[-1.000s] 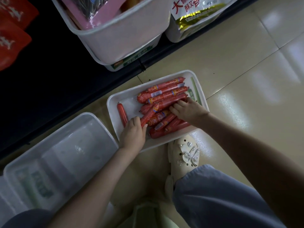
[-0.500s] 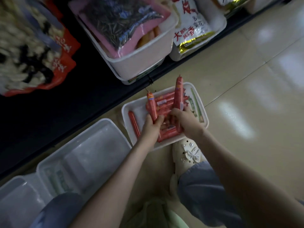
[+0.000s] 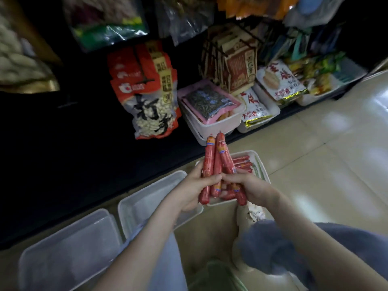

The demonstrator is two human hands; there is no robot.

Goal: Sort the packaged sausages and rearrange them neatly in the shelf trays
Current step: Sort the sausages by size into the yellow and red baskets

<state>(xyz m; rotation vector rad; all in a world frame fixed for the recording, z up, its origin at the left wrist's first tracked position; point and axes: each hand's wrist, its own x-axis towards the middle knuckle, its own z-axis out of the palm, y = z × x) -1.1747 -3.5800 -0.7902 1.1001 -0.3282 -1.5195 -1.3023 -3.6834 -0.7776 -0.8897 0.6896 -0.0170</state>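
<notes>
Head camera showed three sausages raised over the white tray, long axes running six to twelve o'clock, tips toward twelve. The left hand and right hand both curled round their lower ends.

The left hand and the right hand grip a bundle of red sausages, its ends pointing to twelve o'clock; the blur hides the count, perhaps five. Toward one o'clock, a white tray holds loose sausages. At seven o'clock lie a clear tray and a second clear tray.
</notes>
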